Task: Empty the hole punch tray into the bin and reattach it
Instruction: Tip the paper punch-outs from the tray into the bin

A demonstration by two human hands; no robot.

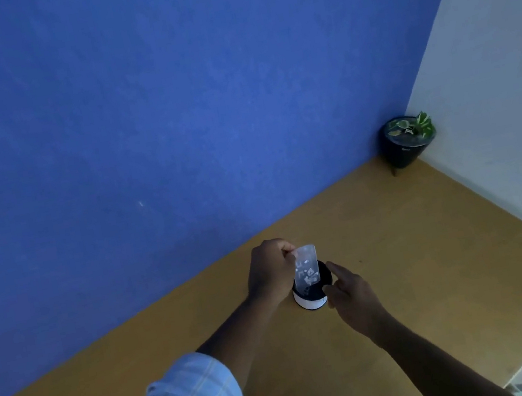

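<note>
Emptying step: the left hand [270, 270] pinches the clear tray [306, 268] upright over the small bin [311, 300]; the right hand [351, 293], fingers loosely spread at the bin's 3 o'clock, steadies it; next, probably shake the clinging paper dots free.

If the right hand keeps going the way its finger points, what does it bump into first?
Probably the clear hole punch tray that the left hand tilts over the small bin. The right hand points up-left at it, though depth is hard to judge.
</note>
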